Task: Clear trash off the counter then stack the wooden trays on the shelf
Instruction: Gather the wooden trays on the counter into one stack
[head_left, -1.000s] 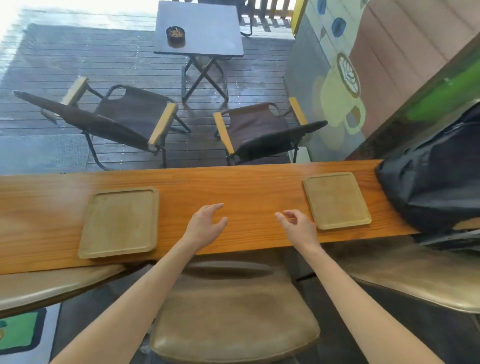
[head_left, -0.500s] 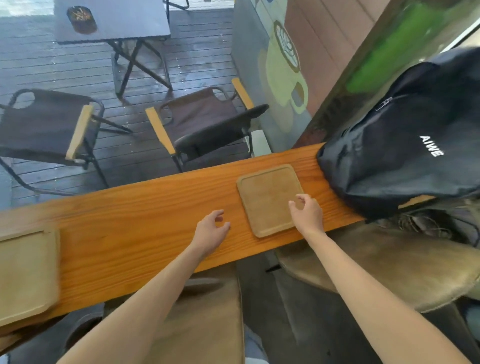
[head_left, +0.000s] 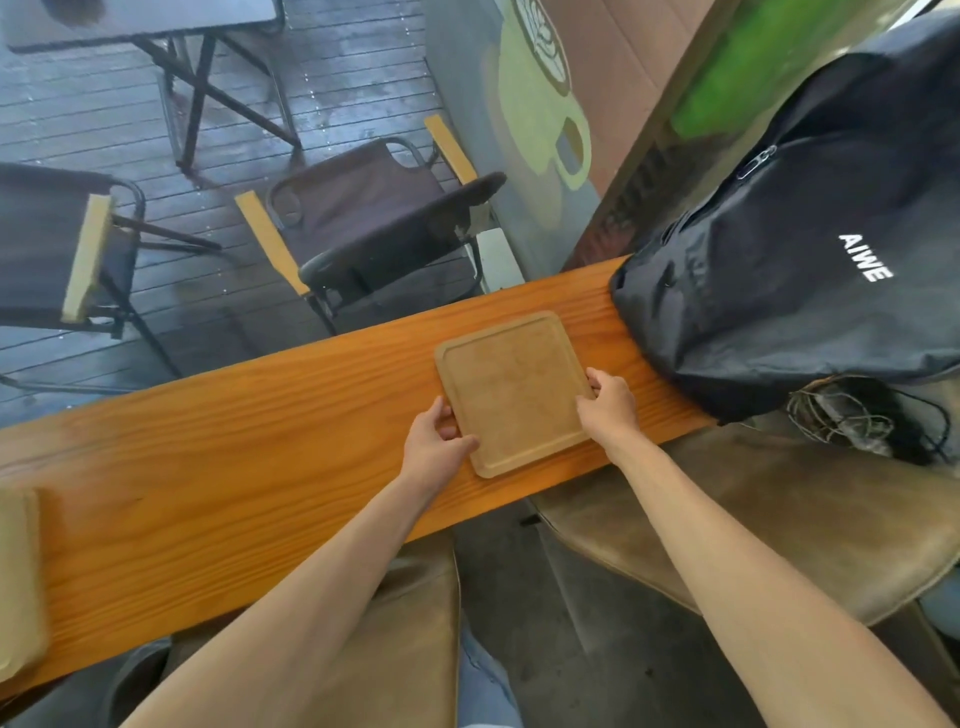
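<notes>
A square wooden tray (head_left: 511, 389) with a raised rim lies flat on the orange wooden counter (head_left: 260, 467), right of centre. My left hand (head_left: 435, 447) grips the tray's left edge near its front corner. My right hand (head_left: 609, 405) holds the tray's right edge, fingers curled over the rim. A second wooden tray (head_left: 18, 582) shows only partly at the counter's far left edge. No trash is visible on the counter.
A black backpack (head_left: 800, 260) rests on the counter's right end, close to the tray. Brown padded stools (head_left: 753, 525) stand under the counter's near side. Beyond the counter, behind glass, are folding chairs (head_left: 374, 223) and a small table on a wooden deck.
The view has swung right. Both hands moved from the bare counter onto the right tray: the right hand first touched it, now each hand holds one of its side edges.
</notes>
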